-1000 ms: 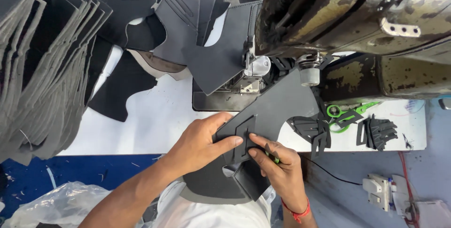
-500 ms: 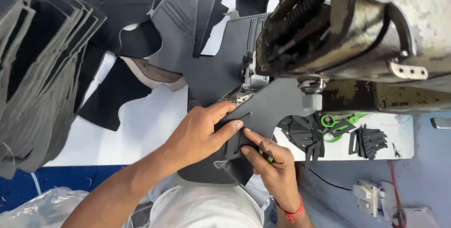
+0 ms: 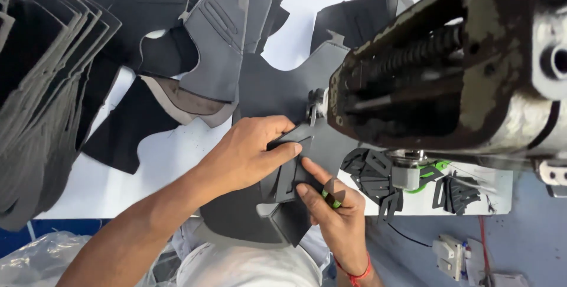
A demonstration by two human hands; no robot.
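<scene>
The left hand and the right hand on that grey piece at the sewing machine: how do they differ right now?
The left hand lies flat, palm down, pressing the small dark patch onto the grey piece; the right hand only touches it with fingertips. The right hand also holds a small green-handled tool; the left holds nothing. The right wrist wears a red thread band; the left is bare. Both rest on the same piece beside the sewing machine.

Place: a stitching workshop, likely for shoe or garment parts.
Machine: a worn industrial sewing machine (image 3: 449,68) looms over the white counter (image 3: 147,163).
Stock: stacked grey cut pieces (image 3: 41,86), with small black cut-outs (image 3: 372,174) nearby.
</scene>
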